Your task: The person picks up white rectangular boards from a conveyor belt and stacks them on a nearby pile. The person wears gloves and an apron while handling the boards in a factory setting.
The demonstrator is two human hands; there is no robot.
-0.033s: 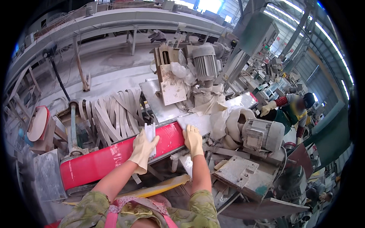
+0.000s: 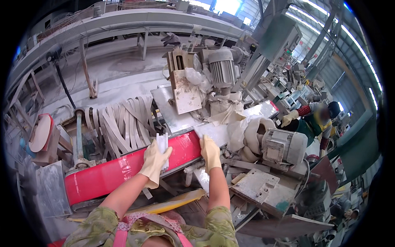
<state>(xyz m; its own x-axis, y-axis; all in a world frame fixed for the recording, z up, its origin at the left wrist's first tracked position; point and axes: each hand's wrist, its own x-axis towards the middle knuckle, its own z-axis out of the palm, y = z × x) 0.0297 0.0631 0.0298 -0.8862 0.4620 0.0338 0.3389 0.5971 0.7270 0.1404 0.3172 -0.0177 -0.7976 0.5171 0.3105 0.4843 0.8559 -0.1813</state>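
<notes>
Both my hands wear cream rubber gloves over a red conveyor belt (image 2: 107, 176). My left hand (image 2: 154, 159) is closed around a small upright bundle of thin white strips (image 2: 163, 145) and rests over the near part of the belt. My right hand (image 2: 210, 151) is to its right, with bent fingers at the near edge of a flat, pale tile (image 2: 214, 132) lying on the belt. The fingertips of that hand are partly hidden by the hand itself. The pale tile reaches toward the machine on the right.
An electric motor (image 2: 283, 145) sits right of the belt, and another motor (image 2: 222, 68) stands upright beyond it. Grey belts (image 2: 123, 125) hang at the far side. A yellow bar (image 2: 173, 202) lies before me. A co-worker (image 2: 319, 119) with gloves is at far right.
My right hand has shifted slightly to the right, and the pale tile's left edge has moved a little with it. My left hand and the strips look unmoved.
</notes>
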